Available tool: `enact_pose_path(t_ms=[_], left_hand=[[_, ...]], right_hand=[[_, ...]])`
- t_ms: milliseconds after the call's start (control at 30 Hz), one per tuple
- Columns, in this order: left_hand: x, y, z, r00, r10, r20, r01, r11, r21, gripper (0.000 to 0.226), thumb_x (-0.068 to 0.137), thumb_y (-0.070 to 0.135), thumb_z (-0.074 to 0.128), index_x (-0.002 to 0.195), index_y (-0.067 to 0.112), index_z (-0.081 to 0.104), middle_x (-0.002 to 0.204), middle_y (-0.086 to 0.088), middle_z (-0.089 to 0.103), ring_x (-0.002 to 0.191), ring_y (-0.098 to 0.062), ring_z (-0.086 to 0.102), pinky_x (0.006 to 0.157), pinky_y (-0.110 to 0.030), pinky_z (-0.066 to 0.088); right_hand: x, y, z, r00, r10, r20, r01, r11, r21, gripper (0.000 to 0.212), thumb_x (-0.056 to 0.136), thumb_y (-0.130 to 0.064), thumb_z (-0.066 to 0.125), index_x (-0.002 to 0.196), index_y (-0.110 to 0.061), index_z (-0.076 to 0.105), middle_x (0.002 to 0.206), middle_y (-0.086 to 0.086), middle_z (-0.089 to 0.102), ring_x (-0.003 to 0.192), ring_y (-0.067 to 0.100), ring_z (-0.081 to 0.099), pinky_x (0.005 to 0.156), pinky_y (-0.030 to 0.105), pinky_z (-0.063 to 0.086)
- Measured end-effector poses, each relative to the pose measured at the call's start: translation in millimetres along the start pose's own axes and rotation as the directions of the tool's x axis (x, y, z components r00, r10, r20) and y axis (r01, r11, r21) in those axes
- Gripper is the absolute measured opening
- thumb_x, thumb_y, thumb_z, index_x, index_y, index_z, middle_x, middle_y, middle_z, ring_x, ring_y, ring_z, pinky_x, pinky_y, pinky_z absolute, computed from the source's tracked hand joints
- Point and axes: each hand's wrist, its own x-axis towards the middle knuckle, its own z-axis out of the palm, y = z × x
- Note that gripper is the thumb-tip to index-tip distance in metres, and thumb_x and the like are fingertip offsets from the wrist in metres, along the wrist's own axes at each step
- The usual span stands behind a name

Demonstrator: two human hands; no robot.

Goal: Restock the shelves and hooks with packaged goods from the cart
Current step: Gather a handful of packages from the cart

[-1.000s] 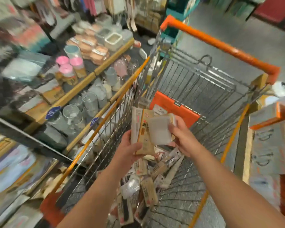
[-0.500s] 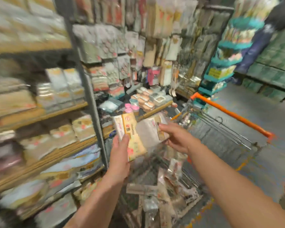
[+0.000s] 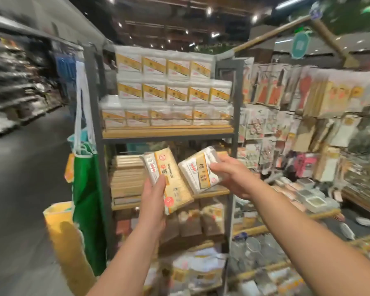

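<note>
My left hand [image 3: 153, 197] grips a yellow and white toothpick pack [image 3: 169, 180] by its lower left edge. My right hand [image 3: 233, 178] holds a white cotton swab pack [image 3: 199, 174] with a tan label, tilted, just right of the toothpick pack. Both packs are raised in front of the middle shelf [image 3: 209, 192] of a dark metal shelving unit [image 3: 94, 133]. The top shelf [image 3: 167, 132] carries stacked rows of white boxes [image 3: 173, 82] with yellow labels. The cart is out of view.
Green and white bags [image 3: 86, 189] hang off the unit's left post, above a yellow bin [image 3: 62, 231]. Hooks with packaged goods [image 3: 308, 107] fill the wall to the right. Lower shelves hold brown packs [image 3: 201, 221] and glass jars [image 3: 256, 251]. An aisle floor [image 3: 19, 167] runs along the left.
My view has swung up from the cart to the shelving unit. Both hands have lifted the packs from cart level to the middle shelf height and drawn them slightly apart.
</note>
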Motion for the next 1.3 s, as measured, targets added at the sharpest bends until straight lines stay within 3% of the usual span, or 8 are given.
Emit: enact_pose_path(t_ms=[367, 467, 567, 900, 1000, 1100, 1200, 1300], left_hand=[[74.6, 68.7, -17.5, 0.995, 0.096, 0.011, -0.096, 0.995, -0.024, 0.019, 0.102, 0.022, 0.047, 0.121, 0.027, 0.050, 0.106, -0.002, 0.071, 0.088, -0.018, 0.073, 0.074, -0.041, 0.057], [90.6, 75.9, 1.2, 0.990, 0.138, -0.002, -0.138, 0.990, -0.029, 0.018, 0.103, 0.028, 0.046, 0.120, 0.028, 0.051, 0.106, 0.001, 0.071, 0.088, -0.016, 0.073, 0.074, -0.038, 0.056], [106.0, 82.2, 22.6, 0.990, 0.142, -0.027, -0.143, 0.988, -0.054, 0.031, 0.103, 0.037, 0.044, 0.130, 0.023, 0.051, 0.117, -0.005, 0.069, 0.101, -0.024, 0.069, 0.073, -0.037, 0.055], [153.7, 86.8, 114.8, 0.998, 0.065, -0.004, -0.064, 0.971, -0.232, 0.028, 0.102, 0.030, 0.048, 0.128, 0.019, 0.050, 0.114, -0.006, 0.069, 0.096, -0.022, 0.069, 0.083, -0.043, 0.055], [164.7, 82.3, 141.3, 0.999, 0.036, 0.013, -0.032, 0.971, -0.236, 0.024, 0.102, 0.023, 0.049, 0.125, 0.018, 0.051, 0.113, -0.008, 0.069, 0.097, -0.024, 0.069, 0.088, -0.049, 0.054], [171.9, 80.3, 162.0, 0.998, 0.057, 0.016, -0.051, 0.972, -0.229, 0.022, 0.102, 0.018, 0.049, 0.124, 0.017, 0.052, 0.111, -0.007, 0.069, 0.096, -0.024, 0.068, 0.089, -0.049, 0.054], [176.9, 78.3, 174.5, 0.998, 0.069, 0.000, -0.067, 0.973, -0.221, 0.024, 0.101, 0.017, 0.050, 0.124, 0.014, 0.053, 0.112, -0.009, 0.069, 0.096, -0.025, 0.069, 0.091, -0.051, 0.053], [183.5, 75.3, 180.2, 0.996, 0.083, -0.015, -0.084, 0.977, -0.196, 0.025, 0.100, 0.018, 0.052, 0.125, 0.014, 0.054, 0.112, -0.009, 0.070, 0.097, -0.026, 0.069, 0.093, -0.054, 0.053]], right_hand=[[100.9, -32.6, 38.9, 0.997, -0.066, -0.033, 0.064, 0.997, -0.045, 0.029, 0.092, -0.012, 0.063, 0.118, -0.001, 0.061, 0.100, 0.009, 0.073, 0.086, 0.020, 0.070, 0.077, 0.037, 0.055], [114.9, -49.1, 29.5, 0.994, -0.094, -0.063, 0.088, 0.992, -0.092, 0.020, 0.091, -0.017, 0.063, 0.107, -0.006, 0.065, 0.091, 0.003, 0.075, 0.084, 0.017, 0.070, 0.068, 0.028, 0.053], [124.3, -75.8, 10.8, 0.985, -0.148, -0.088, 0.125, 0.967, -0.224, 0.041, 0.074, -0.038, 0.077, 0.104, -0.012, 0.068, 0.092, 0.001, 0.074, 0.088, 0.019, 0.067, 0.069, 0.027, 0.048], [153.8, -208.1, -134.3, 0.962, -0.262, -0.082, 0.119, 0.668, -0.734, 0.064, 0.074, -0.034, 0.081, 0.130, -0.011, 0.058, 0.119, 0.004, 0.067, 0.101, 0.020, 0.068, 0.074, 0.032, 0.058], [166.8, -233.7, -154.4, 0.959, -0.280, -0.049, 0.122, 0.562, -0.818, 0.044, 0.077, -0.026, 0.079, 0.116, -0.012, 0.065, 0.111, 0.005, 0.069, 0.101, 0.024, 0.068, 0.088, 0.046, 0.057], [184.2, -251.6, -161.1, 0.946, -0.325, 0.021, 0.155, 0.393, -0.906, 0.043, 0.079, -0.025, 0.078, 0.117, -0.014, 0.063, 0.110, 0.003, 0.067, 0.100, 0.021, 0.064, 0.079, 0.036, 0.055], [205.6, -262.4, -165.4, 0.929, -0.356, 0.098, 0.187, 0.226, -0.956, 0.060, 0.080, -0.033, 0.077, 0.132, -0.017, 0.054, 0.121, 0.000, 0.060, 0.107, 0.021, 0.058, 0.092, 0.040, 0.048], [225.0, -270.3, -172.1, 0.933, -0.337, 0.129, 0.203, 0.193, -0.960, 0.067, 0.079, -0.032, 0.078, 0.138, -0.018, 0.050, 0.127, -0.002, 0.054, 0.112, 0.018, 0.052, 0.093, 0.035, 0.041]])
